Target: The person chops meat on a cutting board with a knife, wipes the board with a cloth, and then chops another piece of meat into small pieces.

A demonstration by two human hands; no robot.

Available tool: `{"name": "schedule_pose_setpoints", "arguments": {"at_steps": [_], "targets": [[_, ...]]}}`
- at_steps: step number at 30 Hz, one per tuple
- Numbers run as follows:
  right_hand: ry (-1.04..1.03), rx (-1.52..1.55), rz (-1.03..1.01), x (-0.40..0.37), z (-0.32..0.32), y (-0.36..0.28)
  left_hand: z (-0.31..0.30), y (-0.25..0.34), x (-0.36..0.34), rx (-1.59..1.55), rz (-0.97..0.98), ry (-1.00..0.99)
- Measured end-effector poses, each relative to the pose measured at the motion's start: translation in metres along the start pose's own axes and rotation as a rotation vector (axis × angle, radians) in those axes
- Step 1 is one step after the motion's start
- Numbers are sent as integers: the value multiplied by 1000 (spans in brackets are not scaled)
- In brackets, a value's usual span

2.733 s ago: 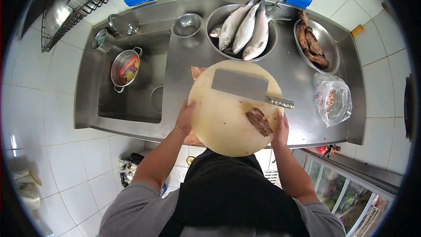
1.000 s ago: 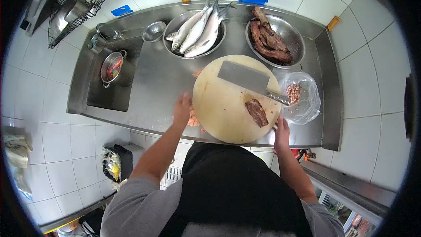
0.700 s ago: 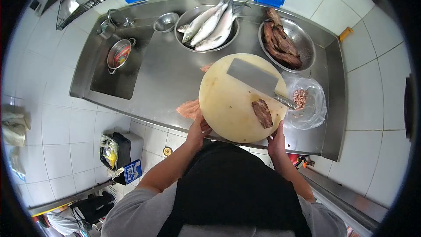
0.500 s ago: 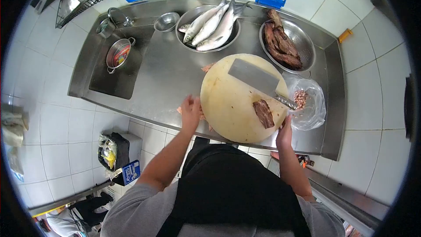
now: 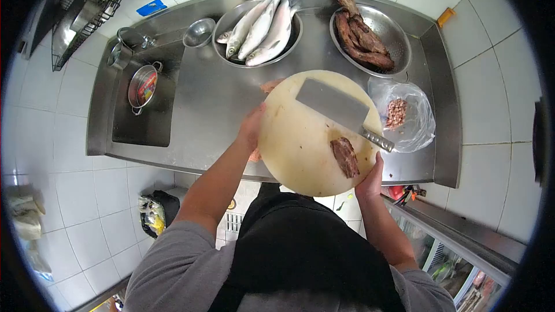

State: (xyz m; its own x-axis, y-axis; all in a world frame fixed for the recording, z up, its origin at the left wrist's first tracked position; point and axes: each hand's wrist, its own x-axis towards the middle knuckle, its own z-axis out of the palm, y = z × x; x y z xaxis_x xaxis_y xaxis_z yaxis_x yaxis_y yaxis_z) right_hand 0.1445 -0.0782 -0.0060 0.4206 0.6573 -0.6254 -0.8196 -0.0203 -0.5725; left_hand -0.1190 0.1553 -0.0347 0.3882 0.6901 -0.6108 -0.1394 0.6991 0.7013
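Observation:
A round, pale cutting board (image 5: 289, 138) hangs over the front edge of the steel counter. My left hand (image 5: 251, 127) grips its left edge, and my right hand (image 5: 370, 179) holds its lower right edge, thumb on top. On the board lie a cleaver (image 5: 332, 103), handle toward the right, and a dark piece of meat (image 5: 345, 157). Reddish scraps (image 5: 270, 85) show beside the board at its upper left. Just right of the board is a clear plastic bag (image 5: 419, 118) with small diced pieces (image 5: 396, 114).
Behind the board stand a bowl of whole fish (image 5: 257, 29), a small empty bowl (image 5: 199, 33) and a colander (image 5: 402, 37) of dark meat strips (image 5: 361, 37). The sink (image 5: 144, 124) at left holds a two-handled pot (image 5: 144, 85). A bin (image 5: 159, 211) stands below.
My left hand has moved from beside the board onto its left edge. The board sits slightly lower and further left, its front more over the counter edge. The camera view has shifted.

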Motion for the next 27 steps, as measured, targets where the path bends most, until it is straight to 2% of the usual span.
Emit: {"name": "schedule_pose_setpoints", "arguments": {"at_steps": [3, 5, 9, 12, 13, 15, 16, 17, 18, 20, 22, 24, 25, 27], "targets": [[52, 31, 1, -19, -17, 8, 5, -8, -12, 29, 48, 71], [132, -308, -164, -31, -32, 17, 4, -12, -18, 38, 61, 45], [148, -488, -150, -70, -60, 32, -14, -22, -5, 112, 143, 0], [-22, -103, 142, -78, -69, 57, -13, -26, -4, 242, 222, 129], [-28, -112, 150, -76, -65, 60, -14, -26, -2, 279, 235, 144], [-167, 7, 136, -68, -52, 65, -17, -25, -6, 313, 259, 162], [-71, -47, 181, -66, -52, 64, -17, -25, -11, 231, 352, 224], [-82, -58, 179, -67, -49, 62, -19, -25, -17, 143, 445, 288], [-22, -78, 160, -73, -39, 57, -23, -24, -33, 135, 453, 294], [55, -92, 139, -72, -35, 59, -33, -24, -76, 641, 473, 549], [75, -158, 131, -74, -28, 54, -70, -63, -107, 1063, 791, 407], [88, -245, 126, -74, -34, 50, -78, -82, -139, 1244, 906, 96], [75, -261, 123, -77, -27, 46, -76, -90, -147, 1304, 889, -42], [104, -272, 155, -85, -14, 38, -61, -103, -148, 1330, 997, -76]]}}
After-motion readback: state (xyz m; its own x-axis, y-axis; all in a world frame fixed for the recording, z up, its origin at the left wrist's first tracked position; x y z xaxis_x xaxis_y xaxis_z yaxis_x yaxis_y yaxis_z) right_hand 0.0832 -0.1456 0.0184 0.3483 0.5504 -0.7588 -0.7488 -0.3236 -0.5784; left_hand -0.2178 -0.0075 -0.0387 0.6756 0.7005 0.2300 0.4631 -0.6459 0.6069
